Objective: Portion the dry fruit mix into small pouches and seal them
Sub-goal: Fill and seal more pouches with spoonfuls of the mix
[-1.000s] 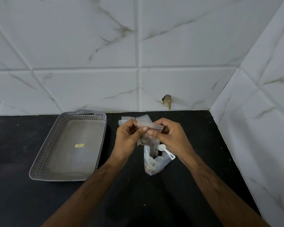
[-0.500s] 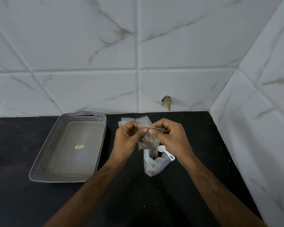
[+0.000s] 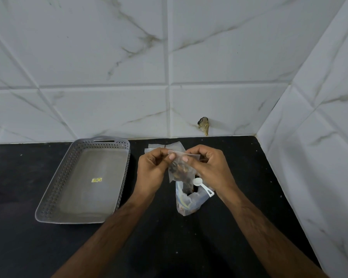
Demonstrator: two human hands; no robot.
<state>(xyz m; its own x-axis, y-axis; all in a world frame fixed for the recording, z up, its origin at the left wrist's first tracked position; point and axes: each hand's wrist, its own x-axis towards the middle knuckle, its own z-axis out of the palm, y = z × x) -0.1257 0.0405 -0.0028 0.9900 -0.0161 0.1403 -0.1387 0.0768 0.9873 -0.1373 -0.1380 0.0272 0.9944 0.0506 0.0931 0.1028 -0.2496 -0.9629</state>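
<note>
Both hands pinch the top edge of a small filled pouch above the counter.

The left hand (image 3: 152,167) and right hand (image 3: 207,167) each have fingers curled, thumb and forefinger squeezing the pouch (image 3: 181,167) along its upper strip, thumbs nearly meeting at the middle. The pouch hangs between them, clear, with dark dry fruit in its lower part. Just below it a larger bag (image 3: 186,203) of the mix stands on the black counter (image 3: 169,247), a white scoop (image 3: 202,184) resting in its mouth. Spare empty pouches (image 3: 161,147) lie flat behind the hands, near the tiled wall (image 3: 109,57). A grey perforated tray (image 3: 48,207) sits to the left, apart from the hands, a yellow sticker (image 3: 96,179) on its floor.
</note>
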